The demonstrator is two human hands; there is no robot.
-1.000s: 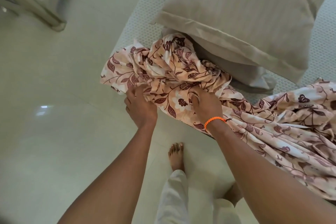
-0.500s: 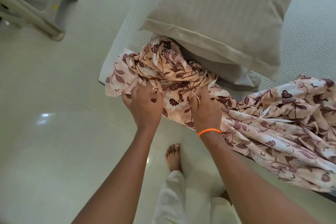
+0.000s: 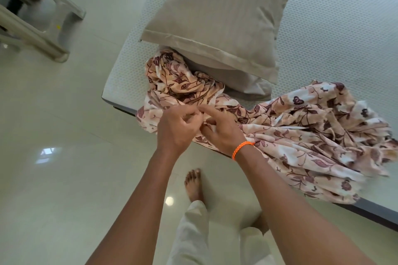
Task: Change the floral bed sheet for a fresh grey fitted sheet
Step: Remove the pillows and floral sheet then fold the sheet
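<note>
The floral bed sheet, cream with maroon leaves, lies bunched along the near edge of the bare white mattress. My left hand and my right hand meet over the bunched cloth near the mattress corner. Each hand pinches a fold of the sheet between thumb and fingers. An orange cord circles my right wrist. No grey fitted sheet is in view.
Two beige pillows are stacked on the mattress just behind the bunched sheet. A plastic chair stands on the glossy tiled floor at the upper left. My bare foot stands near the bed frame's dark edge.
The sheet has been gathered further right off the mattress corner, baring more mattress. My hands have come together, from gripping apart to pinching the cloth side by side.
</note>
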